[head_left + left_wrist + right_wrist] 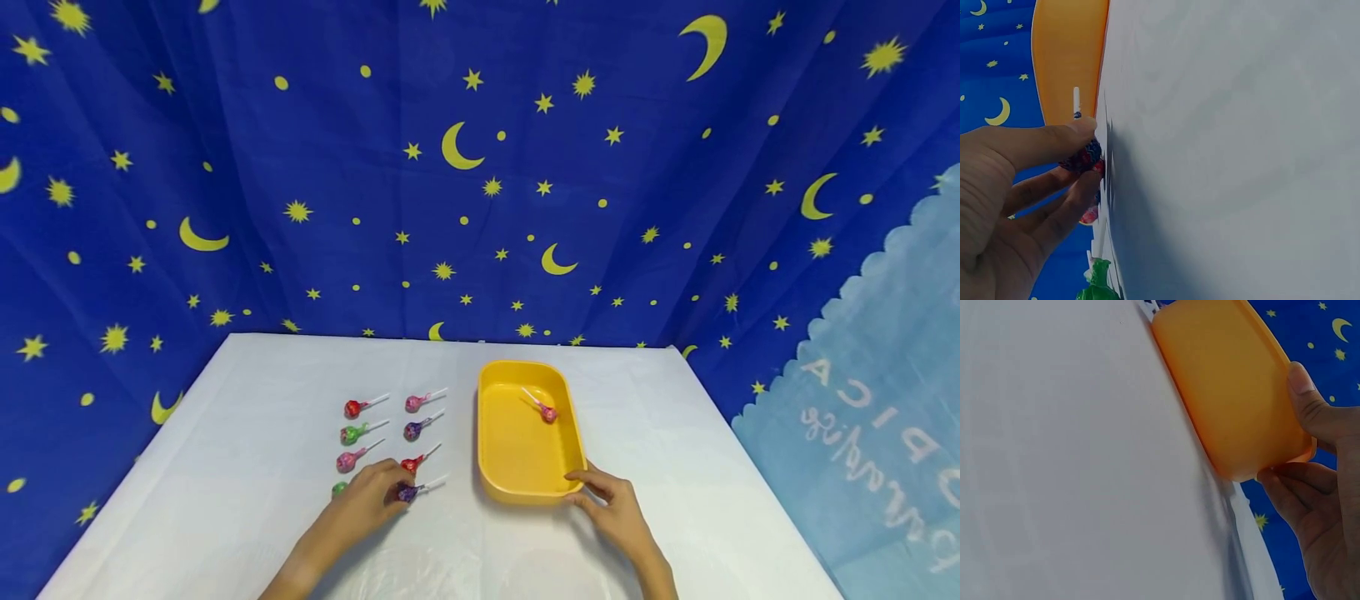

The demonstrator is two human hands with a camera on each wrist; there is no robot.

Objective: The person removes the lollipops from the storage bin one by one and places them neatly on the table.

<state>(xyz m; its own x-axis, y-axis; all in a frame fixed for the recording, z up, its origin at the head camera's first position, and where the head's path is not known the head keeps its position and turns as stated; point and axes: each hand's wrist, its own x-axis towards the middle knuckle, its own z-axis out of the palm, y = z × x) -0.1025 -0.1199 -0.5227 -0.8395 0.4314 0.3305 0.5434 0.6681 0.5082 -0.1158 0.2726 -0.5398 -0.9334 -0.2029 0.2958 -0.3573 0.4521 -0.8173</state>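
My left hand (369, 497) pinches a purple-wrapped lollipop (407, 493) between thumb and fingers, its white stick pointing right. In the left wrist view, the lollipop's dark wrapper (1083, 156) shows below the thumb. A red lollipop (412, 464) lies just behind these fingers, and a green one (339, 488) is partly hidden by the hand. My right hand (611, 504) grips the near right corner of a yellow rectangular tray (487, 483), thumb and fingers on either side of its wall. Inside the tray lies a pink lollipop (549, 413), towards the far right.
Left of the tray, more lollipops lie in two columns: red (352, 409), green (350, 435) and pink (346, 462) in one, pink (413, 403) and purple (412, 431) in the other. A white-covered table (660, 417) meets a blue star-patterned curtain (480, 250) behind.
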